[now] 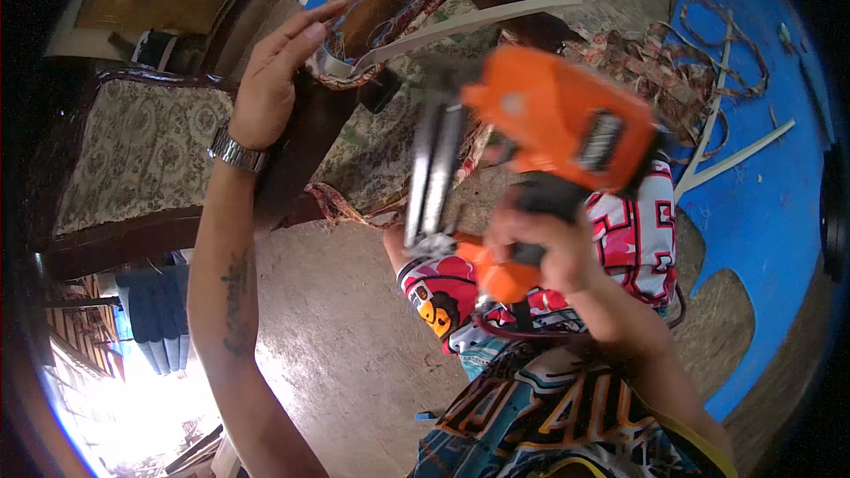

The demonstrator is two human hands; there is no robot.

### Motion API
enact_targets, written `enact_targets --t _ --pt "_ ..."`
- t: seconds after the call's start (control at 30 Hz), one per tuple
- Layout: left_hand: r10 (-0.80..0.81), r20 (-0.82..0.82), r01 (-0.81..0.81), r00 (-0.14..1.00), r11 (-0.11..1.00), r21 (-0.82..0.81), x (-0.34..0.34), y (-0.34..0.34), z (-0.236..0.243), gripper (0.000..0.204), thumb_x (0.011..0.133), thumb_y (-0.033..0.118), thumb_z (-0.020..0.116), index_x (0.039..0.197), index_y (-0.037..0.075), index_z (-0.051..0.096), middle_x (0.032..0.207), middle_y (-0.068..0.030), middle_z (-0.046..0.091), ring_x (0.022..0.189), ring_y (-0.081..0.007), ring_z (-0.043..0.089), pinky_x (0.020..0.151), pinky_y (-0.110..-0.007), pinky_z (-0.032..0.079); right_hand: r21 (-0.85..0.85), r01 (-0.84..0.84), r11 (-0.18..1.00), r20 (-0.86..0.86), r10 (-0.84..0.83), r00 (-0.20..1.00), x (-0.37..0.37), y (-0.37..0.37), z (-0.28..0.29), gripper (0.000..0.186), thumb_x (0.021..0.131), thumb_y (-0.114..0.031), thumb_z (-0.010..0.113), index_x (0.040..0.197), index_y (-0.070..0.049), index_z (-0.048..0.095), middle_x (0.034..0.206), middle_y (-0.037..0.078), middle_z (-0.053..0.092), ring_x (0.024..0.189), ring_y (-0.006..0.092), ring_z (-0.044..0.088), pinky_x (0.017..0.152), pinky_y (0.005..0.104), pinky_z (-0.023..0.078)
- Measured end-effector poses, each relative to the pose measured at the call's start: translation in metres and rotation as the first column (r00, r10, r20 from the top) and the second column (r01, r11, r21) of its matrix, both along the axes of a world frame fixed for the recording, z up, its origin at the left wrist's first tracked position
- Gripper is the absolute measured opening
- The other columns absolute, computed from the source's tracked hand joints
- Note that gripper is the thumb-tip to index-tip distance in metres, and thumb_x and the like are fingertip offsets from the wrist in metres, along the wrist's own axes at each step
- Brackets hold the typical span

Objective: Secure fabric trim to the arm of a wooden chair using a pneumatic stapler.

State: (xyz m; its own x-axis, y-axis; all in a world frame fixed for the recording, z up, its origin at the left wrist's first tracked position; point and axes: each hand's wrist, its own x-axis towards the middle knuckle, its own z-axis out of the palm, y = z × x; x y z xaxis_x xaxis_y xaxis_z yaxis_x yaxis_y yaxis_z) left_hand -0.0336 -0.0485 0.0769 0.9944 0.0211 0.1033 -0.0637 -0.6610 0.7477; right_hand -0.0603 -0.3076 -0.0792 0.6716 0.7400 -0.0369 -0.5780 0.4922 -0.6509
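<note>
Daylight is uneven here. The strongest light floods in from the lower left, below the left hand (270, 80), where the view burns out to white glare and detail is lost. Around both hands the light is soft and fairly bright, with muted shadows on the floor (354, 336). The stapler (549, 124) in the right hand (540, 243) is smeared by motion blur, its metal magazine streaked and its edges soft. The left hand is sharper. Fisheye distortion bends the chair (133, 159) beside the left hand and curves the blue sheet (761, 204) to the right of the right hand. The corners fall into black vignette.
</note>
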Motion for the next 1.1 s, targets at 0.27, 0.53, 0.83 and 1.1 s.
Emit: enact_targets --t 0.27,0.53,0.83,1.1 --pt "0.002 0.027 -0.013 1.000 0.905 0.425 -0.015 -0.019 0.008 0.064 0.070 0.017 0.065 0.129 0.008 0.043 0.123 -0.0171 0.051 0.114 -0.0253 0.049 0.096 -0.035 0.036 -0.102 0.602 0.792 0.047 -0.601 0.798 0.060 -0.118 -0.033 0.012 0.076 -0.015 0.054 0.077 -0.004 0.050 0.069 0.004 0.044 0.061 0.0172 0.046 0.058 0.0307 0.041" --pt "-0.341 0.199 -0.048 0.919 0.403 0.914 0.002 -0.061 0.013 0.039 0.064 0.019 0.074 0.101 0.020 0.064 0.126 -0.0116 0.044 0.112 -0.0316 0.044 0.091 -0.041 0.038 -0.262 0.835 0.484 0.226 -0.810 0.540 0.077 -0.213 -0.071 0.041 0.079 -0.005 0.056 0.119 -0.005 0.043 0.073 0.003 0.046 0.063 0.0128 0.045 0.057 0.0274 0.042" --pt "-0.334 0.155 0.058 0.930 0.549 0.834 0.033 -0.053 0.004 0.015 0.070 0.010 0.072 0.083 0.006 0.065 0.124 -0.0138 0.042 0.114 -0.0280 0.047 0.096 -0.036 0.037 -0.175 0.762 0.624 0.226 -0.727 0.648 0.069 -0.169 -0.044 0.031 0.079 -0.001 0.052 0.110 -0.001 0.046 0.073 0.003 0.045 0.064 0.0125 0.044 0.060 0.0263 0.040" --pt "-0.484 0.105 0.083 0.869 0.351 0.933 0.032 -0.070 0.014 0.026 0.072 0.011 0.071 0.098 0.011 0.066 0.123 -0.0126 0.046 0.114 -0.0278 0.048 0.096 -0.040 0.038 -0.192 0.452 0.871 0.417 -0.345 0.841 0.054 -0.085 -0.075 0.035 0.082 -0.020 0.052 0.110 0.001 0.051 0.079 0.004 0.049 0.068 0.0142 0.048 0.065 0.0313 0.043"
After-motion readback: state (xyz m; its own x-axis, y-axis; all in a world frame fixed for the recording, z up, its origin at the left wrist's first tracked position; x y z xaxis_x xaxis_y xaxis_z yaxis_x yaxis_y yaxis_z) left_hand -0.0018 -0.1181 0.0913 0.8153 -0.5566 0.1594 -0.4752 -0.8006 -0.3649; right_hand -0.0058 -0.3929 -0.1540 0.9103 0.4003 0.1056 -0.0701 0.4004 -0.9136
